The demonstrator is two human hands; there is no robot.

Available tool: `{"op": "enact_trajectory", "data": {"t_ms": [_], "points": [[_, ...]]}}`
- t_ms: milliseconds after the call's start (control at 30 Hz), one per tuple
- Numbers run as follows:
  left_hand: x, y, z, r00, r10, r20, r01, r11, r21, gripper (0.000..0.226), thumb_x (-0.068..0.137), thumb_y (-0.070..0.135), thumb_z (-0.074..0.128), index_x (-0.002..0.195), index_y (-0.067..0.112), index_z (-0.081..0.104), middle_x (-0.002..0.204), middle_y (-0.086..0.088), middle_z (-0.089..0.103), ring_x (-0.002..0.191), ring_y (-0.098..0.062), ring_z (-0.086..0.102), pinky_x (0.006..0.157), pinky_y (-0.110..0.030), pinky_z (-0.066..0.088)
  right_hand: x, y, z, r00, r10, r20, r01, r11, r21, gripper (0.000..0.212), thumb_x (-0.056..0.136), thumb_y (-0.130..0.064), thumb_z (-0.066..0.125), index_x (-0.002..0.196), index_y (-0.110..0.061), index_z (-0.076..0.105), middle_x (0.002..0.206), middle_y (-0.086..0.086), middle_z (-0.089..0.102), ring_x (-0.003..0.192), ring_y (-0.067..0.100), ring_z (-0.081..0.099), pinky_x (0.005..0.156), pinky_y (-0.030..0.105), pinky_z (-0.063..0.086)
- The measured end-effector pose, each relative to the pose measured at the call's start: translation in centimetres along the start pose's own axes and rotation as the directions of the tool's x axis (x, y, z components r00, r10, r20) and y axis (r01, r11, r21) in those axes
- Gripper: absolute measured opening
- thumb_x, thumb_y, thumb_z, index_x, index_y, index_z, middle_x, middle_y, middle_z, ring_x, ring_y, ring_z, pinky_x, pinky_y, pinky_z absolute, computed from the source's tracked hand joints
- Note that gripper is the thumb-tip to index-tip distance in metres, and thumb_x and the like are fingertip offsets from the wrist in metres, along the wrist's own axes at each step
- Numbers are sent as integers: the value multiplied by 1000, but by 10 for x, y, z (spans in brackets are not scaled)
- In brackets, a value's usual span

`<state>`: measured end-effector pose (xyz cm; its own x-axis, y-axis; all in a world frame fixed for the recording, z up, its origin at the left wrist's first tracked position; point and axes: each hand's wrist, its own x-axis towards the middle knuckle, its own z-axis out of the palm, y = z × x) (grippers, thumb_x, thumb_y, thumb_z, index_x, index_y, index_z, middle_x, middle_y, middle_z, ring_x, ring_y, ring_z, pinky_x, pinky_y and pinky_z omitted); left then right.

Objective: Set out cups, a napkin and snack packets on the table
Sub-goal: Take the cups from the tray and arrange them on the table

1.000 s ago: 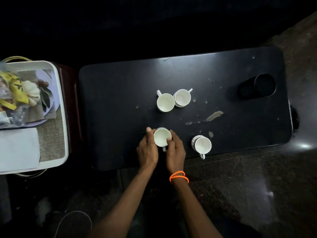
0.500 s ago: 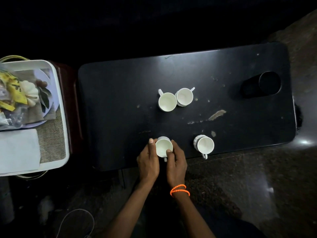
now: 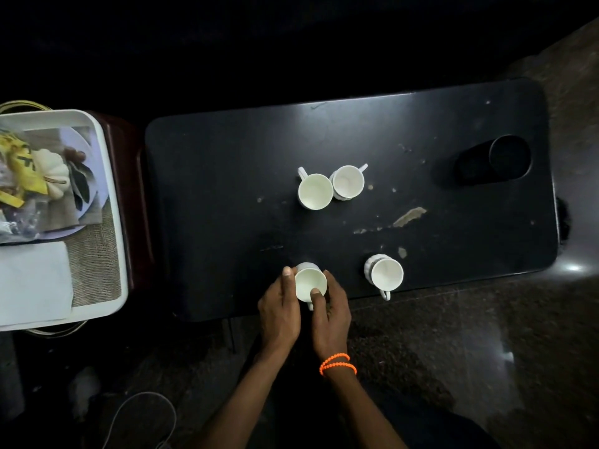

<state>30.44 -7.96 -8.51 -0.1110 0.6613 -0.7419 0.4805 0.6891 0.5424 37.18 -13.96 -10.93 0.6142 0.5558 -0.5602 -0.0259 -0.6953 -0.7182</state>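
Observation:
Several white cups stand on the black table (image 3: 227,176). One white cup (image 3: 308,281) sits near the front edge, held between my left hand (image 3: 278,312) and my right hand (image 3: 330,315); the right thumb rests on its rim. Another cup (image 3: 385,275) stands to its right with its handle toward me. Two cups (image 3: 315,191) (image 3: 348,182) stand side by side at mid-table. A white napkin (image 3: 32,283) and yellow snack packets (image 3: 22,170) lie in the white tray (image 3: 111,202) at the left.
The tray rests on a brown stand left of the table. A dark round cup holder (image 3: 509,157) is sunk into the table's far right. Chipped patches (image 3: 408,217) mark the tabletop. A cable (image 3: 142,413) lies on the floor.
Both hands have drawn the cup a little toward the table's front edge. The other cups have not moved.

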Motion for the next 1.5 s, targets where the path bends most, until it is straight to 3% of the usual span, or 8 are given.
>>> {"op": "enact_trajectory", "data": {"t_ms": [333,567,833,1067,1167,1300,1400,1500], "points": [[30,43,5,964,212,-161,-205,977,59,44,111,34,40,130,5,68,130,-13,70,126,-32,60,108,-36,41,48,-45,-11,989,-53,-137,66,994,92,53,88,-40,53,135,-17,61,131,-4,61,116,-15,52,95,0,36],[67,121,44,703,704,106,-684,627,372,51,92,35,60,136,10,59,137,-7,63,138,-28,51,118,-44,34,133,-85,-27,976,127,-176,-85,970,229,43,94,-37,49,124,-13,68,127,8,68,122,25,62,108,50,47],[119,178,62,835,439,332,-550,651,522,57,99,41,29,131,11,65,142,-13,65,137,-28,54,129,-46,6,164,-116,-23,963,255,-83,-220,928,302,43,93,-51,43,98,-21,73,109,3,73,109,25,67,83,47,61],[114,183,60,722,516,462,-674,371,639,48,105,28,23,122,10,64,123,-21,72,117,-43,62,126,-53,17,169,-128,-27,949,272,-158,-193,900,390,40,94,-41,51,60,-30,71,69,-11,71,90,26,69,86,57,58],[102,181,65,681,546,488,-710,330,623,47,107,26,25,127,9,64,126,-20,72,119,-41,62,127,-52,16,175,-126,-39,955,234,-182,-157,920,360,34,97,-36,52,73,-27,74,84,0,74,96,31,69,89,49,57],[77,178,77,718,516,468,-686,406,604,37,109,23,32,121,9,64,127,-16,70,120,-38,61,127,-49,18,182,-119,-59,971,144,-192,-96,966,239,24,105,-24,49,105,-16,72,102,6,72,86,4,65,66,11,38],[60,172,88,813,464,352,-582,651,487,36,106,25,39,121,1,61,124,-22,71,122,-38,60,126,-45,19,182,-120,-66,965,146,-220,-96,970,222,44,102,-32,45,72,-16,74,65,-9,71,58,-2,63,51,11,42],[48,161,99,860,422,287,-509,758,409,43,102,22,42,135,-3,55,132,-22,68,129,-36,57,126,-47,19,182,-120,-70,979,118,-163,-98,987,127,49,101,-34,43,87,1,73,67,-3,68,71,17,61,63,24,46]]}}
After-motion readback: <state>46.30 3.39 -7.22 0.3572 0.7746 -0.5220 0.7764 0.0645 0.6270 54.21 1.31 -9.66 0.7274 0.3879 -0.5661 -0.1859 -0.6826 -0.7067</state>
